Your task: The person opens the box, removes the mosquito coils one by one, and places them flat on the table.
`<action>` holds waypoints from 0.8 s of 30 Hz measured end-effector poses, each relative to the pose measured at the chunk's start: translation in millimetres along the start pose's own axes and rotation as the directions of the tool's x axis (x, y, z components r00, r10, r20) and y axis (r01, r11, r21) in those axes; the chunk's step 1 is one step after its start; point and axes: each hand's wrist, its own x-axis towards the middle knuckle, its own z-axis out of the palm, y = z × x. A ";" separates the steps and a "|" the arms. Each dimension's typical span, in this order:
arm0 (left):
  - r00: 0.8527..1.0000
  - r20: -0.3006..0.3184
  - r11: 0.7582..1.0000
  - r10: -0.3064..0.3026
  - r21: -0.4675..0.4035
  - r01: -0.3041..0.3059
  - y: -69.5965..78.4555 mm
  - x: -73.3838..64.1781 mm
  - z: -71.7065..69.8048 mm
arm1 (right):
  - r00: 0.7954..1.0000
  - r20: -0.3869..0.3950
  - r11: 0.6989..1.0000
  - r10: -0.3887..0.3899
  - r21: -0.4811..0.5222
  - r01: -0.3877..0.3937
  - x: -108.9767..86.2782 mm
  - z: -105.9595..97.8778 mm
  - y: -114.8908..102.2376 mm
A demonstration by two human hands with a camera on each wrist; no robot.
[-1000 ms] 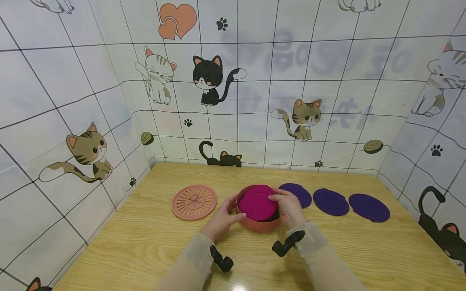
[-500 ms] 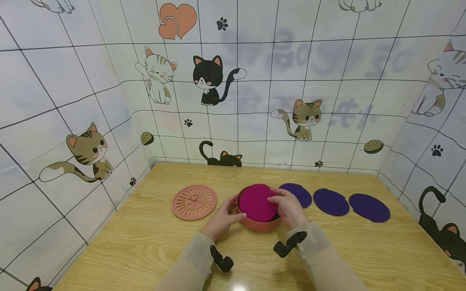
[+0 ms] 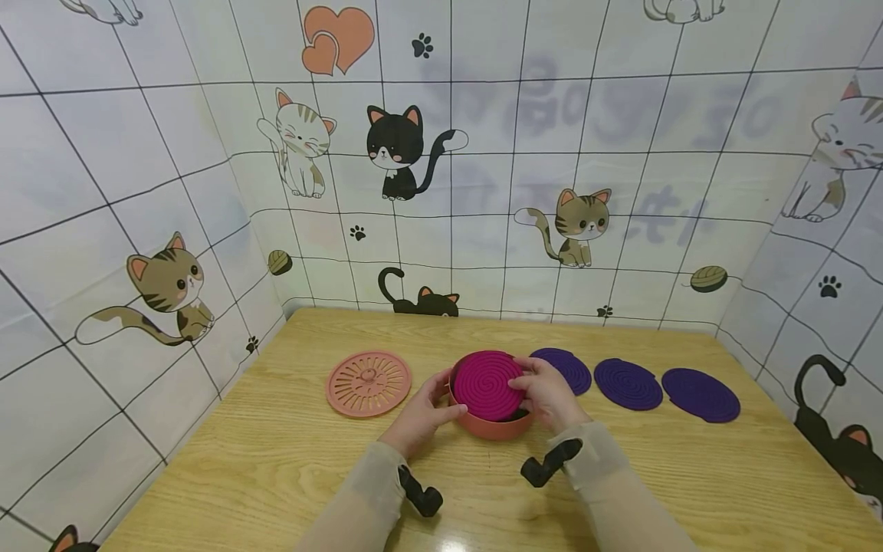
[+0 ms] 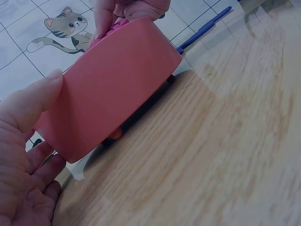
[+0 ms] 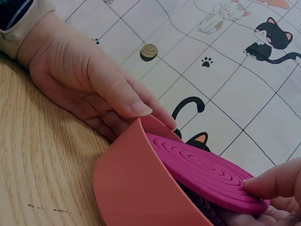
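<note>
My left hand (image 3: pixel 429 410) holds the left side of a round coral mosquito coil holder (image 3: pixel 493 429), its thumb near the rim. With thumb and fingers my right hand (image 3: pixel 550 395) pinches the right edge of a magenta mosquito coil (image 3: pixel 488 386). That coil lies tilted across the holder's mouth, its left edge inside the wall and its right edge raised. Below it in the right wrist view, a dark purple coil (image 5: pixel 203 203) shows inside the holder. In the left wrist view, short feet lift the holder's base above the wooden table (image 4: pixel 188 165).
A slotted coral lid (image 3: pixel 368 383) with a centre knob lies to the left. Three dark purple coils stand in a row at the right: a near coil (image 3: pixel 566 369), a middle coil (image 3: pixel 627 383) and a far coil (image 3: pixel 700 394). Cat-print sheeting (image 3: pixel 483 253) encloses the table.
The magenta coil has shifted only slightly within the holder's mouth, with small movements of the right hand. The left hand keeps its hold on the holder.
</note>
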 end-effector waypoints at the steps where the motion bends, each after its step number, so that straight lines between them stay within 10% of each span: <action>1: 1.000 -0.001 1.000 0.000 0.004 0.000 0.6 -0.4 0.3 | 1.000 -0.004 1.000 0.005 0.001 -0.005 0.5 -0.7 0.5; 24: 1.000 -0.015 1.000 -0.018 0.008 0.019 2.7 -2.7 2.0 | 1.000 -0.030 0.999 0.008 0.054 -0.006 -0.1 -5.2 2.4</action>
